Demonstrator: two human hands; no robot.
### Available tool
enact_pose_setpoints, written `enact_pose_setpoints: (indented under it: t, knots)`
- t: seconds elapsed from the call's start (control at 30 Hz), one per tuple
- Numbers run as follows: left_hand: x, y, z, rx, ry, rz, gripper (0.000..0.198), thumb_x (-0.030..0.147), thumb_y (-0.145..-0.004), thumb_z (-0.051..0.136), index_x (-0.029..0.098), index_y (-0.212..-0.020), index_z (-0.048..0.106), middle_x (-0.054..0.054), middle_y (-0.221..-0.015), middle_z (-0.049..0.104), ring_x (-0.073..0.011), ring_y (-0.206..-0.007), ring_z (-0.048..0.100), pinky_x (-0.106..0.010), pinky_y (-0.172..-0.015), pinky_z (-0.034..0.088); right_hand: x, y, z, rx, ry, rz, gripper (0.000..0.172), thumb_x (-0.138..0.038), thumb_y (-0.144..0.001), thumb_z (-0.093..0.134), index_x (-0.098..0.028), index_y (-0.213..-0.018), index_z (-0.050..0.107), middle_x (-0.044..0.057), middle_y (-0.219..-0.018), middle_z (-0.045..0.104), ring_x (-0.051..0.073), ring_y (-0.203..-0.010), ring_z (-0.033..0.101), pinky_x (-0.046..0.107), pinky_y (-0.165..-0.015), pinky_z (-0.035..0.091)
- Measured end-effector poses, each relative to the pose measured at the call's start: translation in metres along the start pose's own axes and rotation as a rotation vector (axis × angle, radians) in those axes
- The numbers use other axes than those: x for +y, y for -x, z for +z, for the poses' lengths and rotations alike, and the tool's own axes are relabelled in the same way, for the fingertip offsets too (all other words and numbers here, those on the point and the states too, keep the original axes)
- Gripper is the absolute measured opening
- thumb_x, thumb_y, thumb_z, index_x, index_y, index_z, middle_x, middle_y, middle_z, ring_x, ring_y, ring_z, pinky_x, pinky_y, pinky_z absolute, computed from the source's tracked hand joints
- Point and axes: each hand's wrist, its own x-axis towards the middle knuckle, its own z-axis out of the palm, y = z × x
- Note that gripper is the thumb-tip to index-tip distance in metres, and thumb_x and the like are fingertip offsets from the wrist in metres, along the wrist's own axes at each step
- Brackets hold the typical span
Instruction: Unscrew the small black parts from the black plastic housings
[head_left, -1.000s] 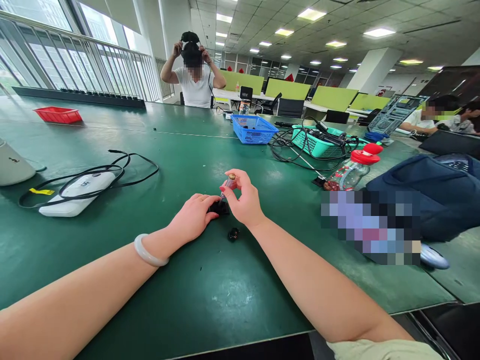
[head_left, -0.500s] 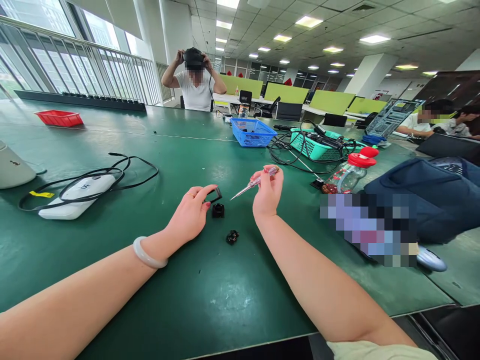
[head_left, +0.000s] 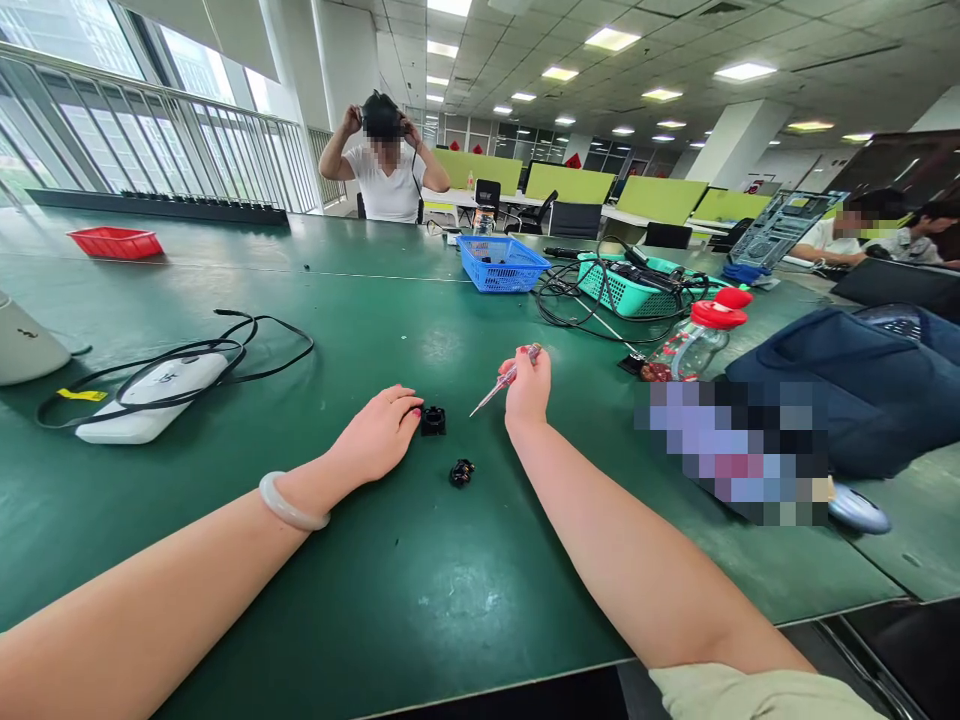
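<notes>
My right hand [head_left: 529, 388] grips a screwdriver [head_left: 504, 380] with a clear, reddish handle. Its thin metal tip slants down to the left, above the table. Across from it, my left hand [head_left: 381, 432] lies low over the table with its fingers bent together. Its fingertips are at the left edge of a small black square part [head_left: 433, 421] with a round opening; I cannot tell whether they grip it. The thin black frame seen earlier is out of sight, perhaps behind the fingers. Closer to me lies a small black bundle [head_left: 461, 473] with shiny bits, touched by neither hand.
On the green table [head_left: 300, 620], a white device [head_left: 154, 400] with a black cable lies left. A red tray [head_left: 115, 242], blue basket [head_left: 502, 265] and cable-filled green basket [head_left: 615, 290] stand farther back. A jar [head_left: 694, 345] and dark blue bag [head_left: 832, 380] sit right. Another person [head_left: 386, 180] sits opposite.
My left hand has lowered and its fingers have drawn in; the thin black frame between them has gone from sight. My right hand has dropped slightly with the screwdriver, its tip now a little lower.
</notes>
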Motion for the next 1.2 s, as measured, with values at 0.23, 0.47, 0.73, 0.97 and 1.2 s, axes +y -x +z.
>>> enact_pose_setpoints:
  t: [0.23,0.47,0.73,0.97,1.2]
  knots:
    - [0.023,0.019,0.006,-0.108,0.034,0.184,0.077,0.068,-0.087,0.050,0.027,-0.152,0.038,-0.010,-0.158,0.042,-0.0375,-0.151,0.028,-0.061,-0.124,0.027,0.000,-0.003,0.000,0.056,0.008,0.076,0.012,-0.034,-0.087,0.054,-0.024,-0.085,0.047,-0.009,-0.053,0.054,0.010,-0.048,0.046,0.023,-0.052,0.040]
    - [0.048,0.031,0.018,-0.071,0.048,0.204,0.064,0.062,-0.076,0.071,0.025,-0.126,0.056,-0.011,-0.145,0.052,-0.0454,-0.147,0.030,-0.070,-0.120,0.026,0.003,-0.007,-0.002,0.110,-0.022,0.138,0.014,-0.035,-0.085,0.055,-0.024,-0.085,0.046,-0.010,-0.053,0.053,0.010,-0.047,0.049,0.023,-0.051,0.043]
    - [0.050,0.027,0.012,-0.069,0.053,0.294,0.024,0.034,-0.097,0.044,0.025,-0.107,0.064,-0.007,-0.121,0.064,-0.0306,-0.130,0.048,-0.062,-0.115,0.037,0.000,-0.005,-0.001,0.084,-0.039,0.171,0.017,-0.037,-0.084,0.058,-0.024,-0.086,0.047,-0.009,-0.054,0.053,0.010,-0.050,0.051,0.023,-0.053,0.045]
    - [0.040,0.033,0.011,-0.050,0.014,0.249,0.027,0.038,-0.098,0.043,0.025,-0.104,0.066,-0.008,-0.125,0.061,-0.0314,-0.132,0.046,-0.062,-0.116,0.036,0.001,-0.004,0.001,0.048,-0.055,0.211,0.017,-0.036,-0.081,0.061,-0.023,-0.085,0.050,-0.009,-0.054,0.054,0.010,-0.050,0.052,0.023,-0.053,0.044]
    - [-0.012,0.071,-0.020,-0.016,-0.048,0.095,0.034,0.047,-0.095,0.039,0.026,-0.096,0.066,-0.008,-0.121,0.065,-0.0285,-0.123,0.054,-0.056,-0.114,0.040,0.002,-0.005,0.001,0.023,-0.068,0.247,0.012,-0.032,-0.080,0.059,-0.023,-0.085,0.051,-0.009,-0.053,0.054,0.010,-0.051,0.052,0.022,-0.052,0.045]
